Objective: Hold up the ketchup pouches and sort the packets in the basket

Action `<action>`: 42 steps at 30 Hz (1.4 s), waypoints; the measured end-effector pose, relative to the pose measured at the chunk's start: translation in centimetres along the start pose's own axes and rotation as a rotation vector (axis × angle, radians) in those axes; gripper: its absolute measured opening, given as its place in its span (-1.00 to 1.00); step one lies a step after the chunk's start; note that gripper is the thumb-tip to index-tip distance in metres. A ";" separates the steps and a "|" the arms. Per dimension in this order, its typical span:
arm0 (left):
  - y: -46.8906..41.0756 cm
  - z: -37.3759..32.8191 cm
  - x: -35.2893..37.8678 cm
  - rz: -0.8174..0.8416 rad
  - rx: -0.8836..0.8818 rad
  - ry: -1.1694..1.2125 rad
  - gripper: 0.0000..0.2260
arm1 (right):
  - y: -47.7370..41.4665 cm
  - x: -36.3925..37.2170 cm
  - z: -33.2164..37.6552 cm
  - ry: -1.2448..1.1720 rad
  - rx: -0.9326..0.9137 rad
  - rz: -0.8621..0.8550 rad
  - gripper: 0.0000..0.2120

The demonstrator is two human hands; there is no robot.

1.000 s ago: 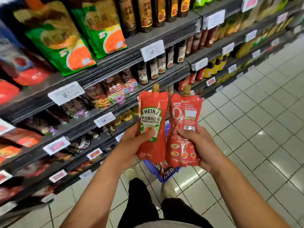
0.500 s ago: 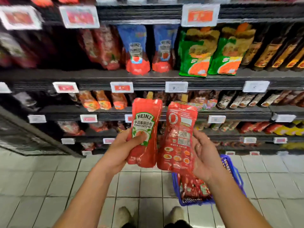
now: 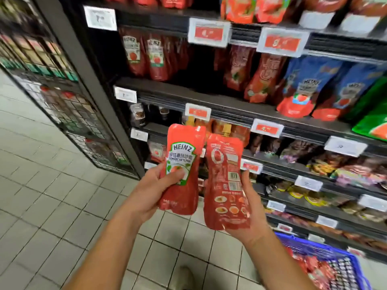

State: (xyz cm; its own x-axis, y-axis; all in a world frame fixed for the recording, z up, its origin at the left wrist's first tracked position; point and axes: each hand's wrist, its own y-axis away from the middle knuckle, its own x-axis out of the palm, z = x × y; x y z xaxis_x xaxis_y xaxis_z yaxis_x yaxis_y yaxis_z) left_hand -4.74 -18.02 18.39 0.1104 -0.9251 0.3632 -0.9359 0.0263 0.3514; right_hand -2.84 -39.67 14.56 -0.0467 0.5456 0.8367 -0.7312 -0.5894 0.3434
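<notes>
Holding: I am gripping two soft red plastic ketchup pouches upright, side by side, in front of the shelves.
Left hand: my left hand (image 3: 150,191) is wrapping round the red Heinz ketchup pouch with the green-edged label (image 3: 181,170), thumb pressing on the label, fingers curling behind.
Right hand: my right hand (image 3: 252,208) is cupping the second red ketchup pouch showing its printed back with barcode (image 3: 225,183), thumb lying along its right edge.
Pouches: both are bulging, full and capped with tan spouts; they are sitting just beside each other, nearly touching.
Basket: the blue plastic shopping basket (image 3: 354,260) is sitting at lower right, carrying more red packets.
Shelves: the dark metal store shelves (image 3: 209,97) are carrying red and blue sauce pouches behind white and red price tags (image 3: 209,32).
Floor: the pale tiled floor (image 3: 41,185) is lying beneath my arms.
</notes>
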 end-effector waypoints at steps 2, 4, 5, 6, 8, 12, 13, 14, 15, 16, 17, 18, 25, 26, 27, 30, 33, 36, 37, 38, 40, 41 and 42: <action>0.2 -0.8 -1.4 -0.020 -0.003 0.012 -0.57 | -1.3 1.0 -0.8 0.007 0.008 -0.016 -0.38; 0.3 -1.5 -2.7 -0.016 -0.005 0.018 -0.57 | -2.6 2.1 -1.4 -0.011 0.027 -0.025 -0.38; 0.3 -1.8 -3.2 -0.016 -0.006 0.023 -0.60 | -3.1 2.6 -1.7 -0.024 0.034 -0.017 -0.38; 0.2 -2.1 -3.7 -0.018 -0.006 0.030 -0.62 | -3.6 3.1 -1.8 -0.037 0.040 -0.009 -0.38; -0.1 -2.7 -4.4 -0.018 0.001 0.038 -0.64 | -4.5 3.9 -2.0 -0.062 0.044 0.001 -0.39; -1.3 -3.6 -5.0 -0.006 0.004 0.053 -0.60 | -5.9 4.9 -1.3 -0.064 0.037 0.020 -0.37; -1.7 -3.8 -5.1 -0.011 0.002 0.057 -0.60 | -6.3 5.0 -0.9 -0.060 0.029 0.021 -0.37; -2.1 -4.0 -5.1 -0.016 -0.002 0.056 -0.59 | -6.7 5.1 -0.5 -0.055 0.023 0.026 -0.36; -2.6 -4.3 -5.1 -0.022 -0.006 0.052 -0.58 | -7.1 5.2 -0.1 -0.048 0.020 0.034 -0.35; -3.1 -4.5 -5.1 -0.027 -0.009 0.049 -0.54 | -7.6 5.3 0.3 -0.046 0.021 0.045 -0.33; -3.7 -4.7 -5.1 -0.028 -0.007 0.050 -0.49 | -8.0 5.4 0.8 -0.050 0.024 0.057 -0.32; -4.2 -5.0 -5.1 -0.021 0.001 0.057 -0.45 | -8.5 5.4 1.3 -0.058 0.027 0.068 -0.30; -8.7 -7.1 -4.4 0.104 0.047 0.127 -0.69 | -12.4 5.8 5.1 -0.053 0.058 0.060 -0.49; -9.3 -7.4 -4.2 0.111 0.055 0.128 -0.68 | -12.9 5.9 5.7 -0.036 0.061 0.076 -0.51; -9.8 -7.6 -4.1 0.113 0.062 0.128 -0.66 | -13.3 5.9 6.2 -0.014 0.059 0.092 -0.51; -11.1 -8.1 -3.9 0.050 0.045 0.127 -0.59 | -14.5 5.5 7.6 0.047 0.040 0.088 -0.40; -12.3 -8.5 -3.9 -0.027 0.030 0.026 -0.63 | -15.6 5.7 8.5 0.078 0.017 0.069 -0.34; -13.1 -9.1 -4.3 -0.026 0.036 0.030 -0.75 | -16.6 6.2 8.8 0.129 -0.017 0.034 -0.31; -13.4 -9.3 -4.5 -0.021 0.040 0.030 -0.75 | -16.9 6.5 8.9 0.141 -0.024 0.024 -0.28; -13.6 -9.5 -4.7 -0.010 0.044 0.030 -0.76 | -17.3 6.8 8.8 0.165 -0.027 0.029 -0.27; -14.3 -9.8 -5.4 0.020 0.045 0.027 -0.75 | -18.2 7.5 8.4 0.210 -0.025 0.036 -0.35; -14.7 -10.1 -5.7 0.031 0.040 0.024 -0.73 | -18.6 7.8 8.2 0.213 -0.026 0.013 -0.39; -15.1 -10.3 -6.1 0.039 0.037 0.023 -0.70 | -18.9 8.0 8.1 0.228 -0.032 -0.014 -0.42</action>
State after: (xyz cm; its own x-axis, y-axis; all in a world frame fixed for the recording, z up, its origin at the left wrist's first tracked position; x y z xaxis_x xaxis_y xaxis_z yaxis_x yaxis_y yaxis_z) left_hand 12.13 -8.89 19.77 0.0811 -0.9148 0.3956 -0.9514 0.0473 0.3044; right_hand 16.12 -28.92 18.20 -0.1866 0.6758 0.7130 -0.7536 -0.5641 0.3375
